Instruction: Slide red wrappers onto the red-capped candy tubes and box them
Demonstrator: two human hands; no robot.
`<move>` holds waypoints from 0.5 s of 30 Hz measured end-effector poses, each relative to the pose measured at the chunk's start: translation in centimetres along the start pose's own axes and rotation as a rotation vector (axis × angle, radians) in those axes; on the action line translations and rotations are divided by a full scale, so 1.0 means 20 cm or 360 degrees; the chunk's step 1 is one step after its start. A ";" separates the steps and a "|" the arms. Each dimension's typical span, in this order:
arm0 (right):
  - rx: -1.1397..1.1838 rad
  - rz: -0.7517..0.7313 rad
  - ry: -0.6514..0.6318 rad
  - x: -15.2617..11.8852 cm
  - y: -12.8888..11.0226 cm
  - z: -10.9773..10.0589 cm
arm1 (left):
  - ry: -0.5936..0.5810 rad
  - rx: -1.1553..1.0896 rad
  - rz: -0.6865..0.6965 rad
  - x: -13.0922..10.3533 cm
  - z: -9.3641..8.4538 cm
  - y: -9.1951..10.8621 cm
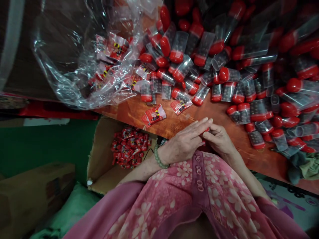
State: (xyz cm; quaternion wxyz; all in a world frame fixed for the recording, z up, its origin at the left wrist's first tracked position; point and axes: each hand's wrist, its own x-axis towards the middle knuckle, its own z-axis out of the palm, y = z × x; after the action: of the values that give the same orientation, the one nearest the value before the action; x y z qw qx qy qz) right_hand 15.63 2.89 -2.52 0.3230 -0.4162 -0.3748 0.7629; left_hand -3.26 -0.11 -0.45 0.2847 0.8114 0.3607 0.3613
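At the table's near edge, my left hand and my right hand meet around a small red item, mostly hidden by the fingers. A green bead bracelet circles my left wrist. The left fingers lie together over the item, and the right thumb and fingers pinch at its right side. Just beyond my hands, printed red cards lie on the reddish-brown table. Another card sits partly under a clear tube with a red cap.
Many clear tubes with red caps are heaped across the back and right. A clear plastic bag with red packets lies at the back left. Below the table's left edge is a cardboard box holding red packed items.
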 end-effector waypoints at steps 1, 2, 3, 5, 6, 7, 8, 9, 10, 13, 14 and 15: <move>0.0026 0.0010 0.0009 0.00 0.01 0.00 | -0.0018 -0.0001 -0.0008 -0.01 0.00 0.00; 0.0054 0.0027 0.0009 0.01 0.01 0.01 | -0.0038 -0.0003 -0.0010 -0.01 0.00 0.01; 0.0079 0.0050 0.0013 0.01 0.01 0.02 | -0.0058 -0.0012 -0.0012 -0.01 0.00 0.01; 0.0120 0.0094 0.0034 0.03 0.01 0.03 | -0.0093 -0.0074 -0.0037 0.00 -0.01 0.01; 0.0138 0.0111 0.0044 0.04 0.02 0.03 | -0.0106 -0.0140 -0.0056 0.00 -0.02 0.01; 0.0156 0.0115 0.0052 0.04 0.02 0.03 | -0.0113 -0.0228 -0.0071 0.00 -0.02 0.00; 0.0178 0.0102 0.0051 0.05 0.02 0.03 | -0.0115 -0.0325 -0.0080 0.01 -0.03 0.00; 0.0199 0.0077 0.0035 0.06 0.02 0.03 | -0.0121 -0.0416 -0.0090 0.01 -0.03 -0.01; 0.0221 0.0045 0.0005 0.06 0.03 0.03 | -0.0143 -0.0489 -0.0111 0.01 -0.03 -0.02; 0.0290 -0.0072 -0.0077 0.05 0.03 0.03 | -0.0292 -0.0592 -0.0203 0.02 -0.03 -0.03; 0.0320 -0.0115 -0.0073 0.05 0.03 0.04 | -0.0341 -0.0606 -0.0222 0.02 -0.04 -0.02; 0.0351 -0.0153 -0.0057 0.05 0.03 0.04 | -0.0368 -0.0621 -0.0225 0.02 -0.04 -0.02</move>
State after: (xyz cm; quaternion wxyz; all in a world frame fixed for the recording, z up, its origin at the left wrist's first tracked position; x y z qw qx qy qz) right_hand 14.33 3.12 -3.10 0.3964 -0.3460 -0.3138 0.7904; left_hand -3.80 0.63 -0.17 0.5003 0.7496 0.3049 0.3079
